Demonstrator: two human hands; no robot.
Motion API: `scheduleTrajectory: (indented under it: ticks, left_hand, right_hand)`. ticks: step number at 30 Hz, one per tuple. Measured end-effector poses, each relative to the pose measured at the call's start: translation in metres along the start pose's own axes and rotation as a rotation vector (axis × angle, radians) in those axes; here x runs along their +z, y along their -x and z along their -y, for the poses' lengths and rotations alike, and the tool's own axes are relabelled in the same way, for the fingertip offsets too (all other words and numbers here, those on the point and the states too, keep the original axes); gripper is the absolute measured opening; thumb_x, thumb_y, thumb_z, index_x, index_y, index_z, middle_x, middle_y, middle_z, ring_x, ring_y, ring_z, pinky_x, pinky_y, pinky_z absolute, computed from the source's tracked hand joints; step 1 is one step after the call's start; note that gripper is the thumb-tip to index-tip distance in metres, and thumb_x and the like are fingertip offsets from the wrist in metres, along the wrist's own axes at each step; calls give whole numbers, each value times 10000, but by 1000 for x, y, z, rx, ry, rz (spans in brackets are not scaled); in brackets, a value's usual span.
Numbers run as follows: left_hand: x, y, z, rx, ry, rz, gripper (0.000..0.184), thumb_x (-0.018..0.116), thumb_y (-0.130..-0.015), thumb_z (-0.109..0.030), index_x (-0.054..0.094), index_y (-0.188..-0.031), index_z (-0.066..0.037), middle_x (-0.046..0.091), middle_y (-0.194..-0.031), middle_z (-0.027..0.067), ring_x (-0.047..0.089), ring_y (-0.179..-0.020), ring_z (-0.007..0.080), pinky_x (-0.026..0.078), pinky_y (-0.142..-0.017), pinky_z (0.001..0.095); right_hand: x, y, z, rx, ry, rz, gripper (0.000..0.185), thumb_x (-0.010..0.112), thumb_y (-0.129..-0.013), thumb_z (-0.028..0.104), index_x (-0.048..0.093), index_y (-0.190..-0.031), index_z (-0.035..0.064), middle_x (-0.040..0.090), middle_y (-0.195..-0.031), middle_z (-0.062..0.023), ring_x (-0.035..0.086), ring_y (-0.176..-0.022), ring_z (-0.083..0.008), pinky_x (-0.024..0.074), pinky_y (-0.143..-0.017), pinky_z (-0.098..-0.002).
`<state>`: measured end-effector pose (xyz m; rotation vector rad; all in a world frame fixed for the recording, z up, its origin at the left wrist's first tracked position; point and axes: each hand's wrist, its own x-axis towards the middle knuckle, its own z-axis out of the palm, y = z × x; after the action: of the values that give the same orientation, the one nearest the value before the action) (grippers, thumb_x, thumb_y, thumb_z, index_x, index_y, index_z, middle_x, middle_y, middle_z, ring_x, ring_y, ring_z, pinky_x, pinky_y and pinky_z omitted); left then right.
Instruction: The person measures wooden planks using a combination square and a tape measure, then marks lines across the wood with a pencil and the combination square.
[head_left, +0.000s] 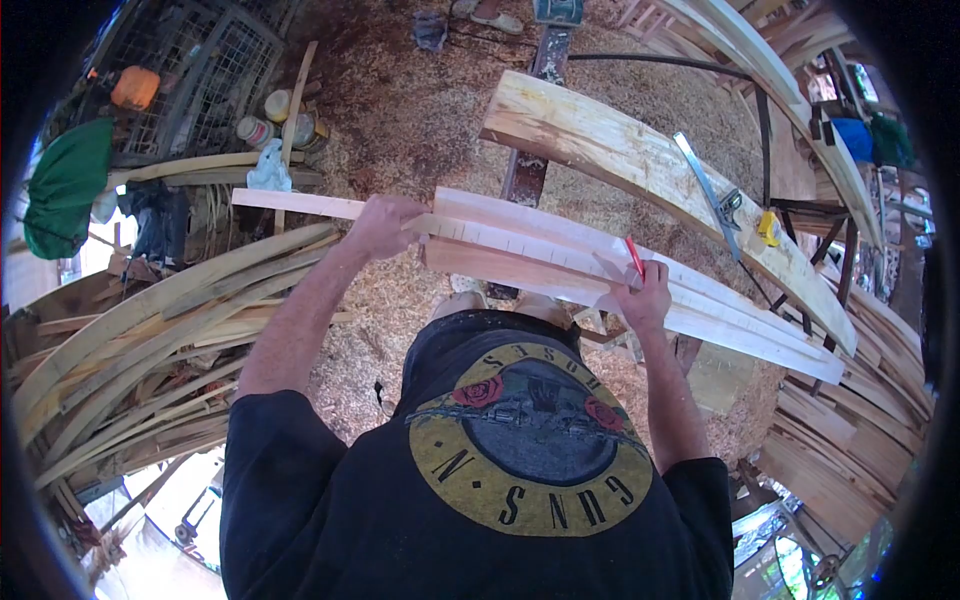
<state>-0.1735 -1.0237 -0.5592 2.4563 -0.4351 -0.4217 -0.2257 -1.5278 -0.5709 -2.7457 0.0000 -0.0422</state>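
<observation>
My left hand (388,226) is closed around a long thin wooden strip (300,203), part of which sticks out to the left. The strip seems to run on over the pale boards (530,222), where a row of short dark marks shows. Pinched in my right hand (643,297) is a red pencil (635,258), pointing up and away over the same boards. My right fingers rest at the boards' near side; whether the pencil tip touches wood, I cannot tell.
Beyond the boards lies a thick curved plank (600,140), with a metal square (708,190) and a yellow tape measure (769,228) on it. Curved wood strips (170,350) are piled at left, more timber (840,440) at right. Jars (256,131) stand at upper left; shavings cover the floor.
</observation>
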Motion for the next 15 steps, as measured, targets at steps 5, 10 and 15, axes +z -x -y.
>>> scheduleTrajectory:
  ticks: [5, 10, 15]
  left_hand:
    - [1, 0, 1, -10, 11, -5, 494, 755, -709, -167, 711, -1185, -39, 721, -1134, 189, 682, -1059, 353, 539, -980, 431]
    - [2, 0, 2, -12, 17, -16, 464, 764, -726, -186, 722, -1168, -51, 724, -1137, 180, 684, -1070, 345, 539, -979, 427]
    - [0, 1, -2, -22, 17, -32, 401, 772, -767, -214, 738, -1136, -62, 735, -1122, 156, 684, -1083, 330, 533, -982, 427]
  right_hand:
    - [1, 0, -1, 1, 28, -9, 433, 736, -673, 159, 608, -1077, 67, 578, -1127, -123, 664, -930, -361, 583, -726, -489]
    - [-4, -1, 7, 15, 4, -3, 420, 748, -670, 165, 623, -1065, 100, 582, -1111, -119, 658, -933, -368, 573, -744, -487]
    - [-2, -1, 3, 24, 17, 17, 450, 745, -674, 165, 604, -1091, 77, 570, -1131, -121, 660, -938, -365, 582, -733, -498]
